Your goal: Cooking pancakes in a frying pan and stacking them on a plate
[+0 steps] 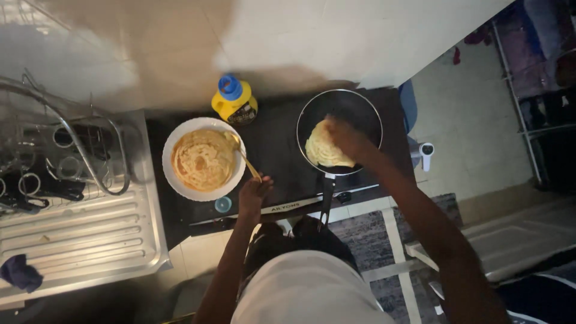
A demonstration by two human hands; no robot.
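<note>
— Two hands at work over the dark desk (276, 150): what does each one have?

— The right hand (348, 139) reaches into the round black frying pan (360, 111) at the desk's right end, its grip pressed down on the pale folded flatbread (321, 150) lying in the pan; whether the fingers pinch the bread or only press it, I cannot tell. The left hand (253, 193) hovers at the desk's front edge, its grip closed around the handle of a gold-coloured metal spoon (243, 155).

— Where does the spoon point?

— Its bowl rests on the right rim of the round white plate (180, 186), which sits toward the desk's left end and carries a browned round flatbread (203, 159).

— Anything else nearby?

— A yellow plastic bottle with a blue cap (234, 101) stands at the desk's back edge, between plate and pan. The pan's black handle (327, 198) sticks out over the front edge. A small blue lid (222, 204) lies just below the plate. Left of the desk, a steel draining board (84, 234) holds a wire dish rack (60, 150), with a dark blue cloth (21, 273) at its front corner.
</note>
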